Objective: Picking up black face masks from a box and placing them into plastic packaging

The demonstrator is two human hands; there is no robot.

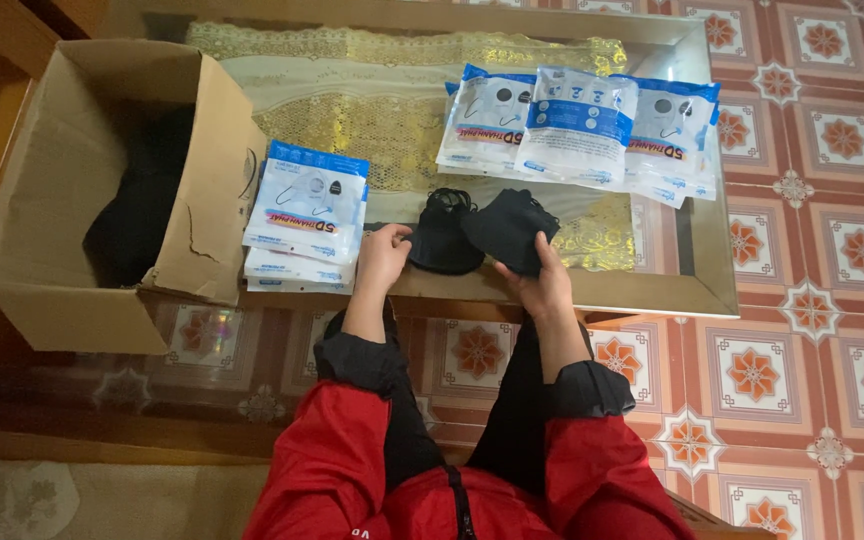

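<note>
Beside the glass tabletop (652,290)'s sealed white-and-blue mask packets (307,215), the right hand (544,285) pinches one loose black fabric mask (512,230), the left hand (382,255)'s fingers rest apart against another black mask (444,240), both unpacked.

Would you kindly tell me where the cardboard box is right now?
In the head view, the open cardboard box sits at the far left, tipped on its side beside the glass table, next to the stack of mask packets near the left hand.

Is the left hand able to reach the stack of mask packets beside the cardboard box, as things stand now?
Probably yes. The left hand rests by a black mask, and the stack of mask packets lies right beside it on the glass table, with nothing between them.
</note>
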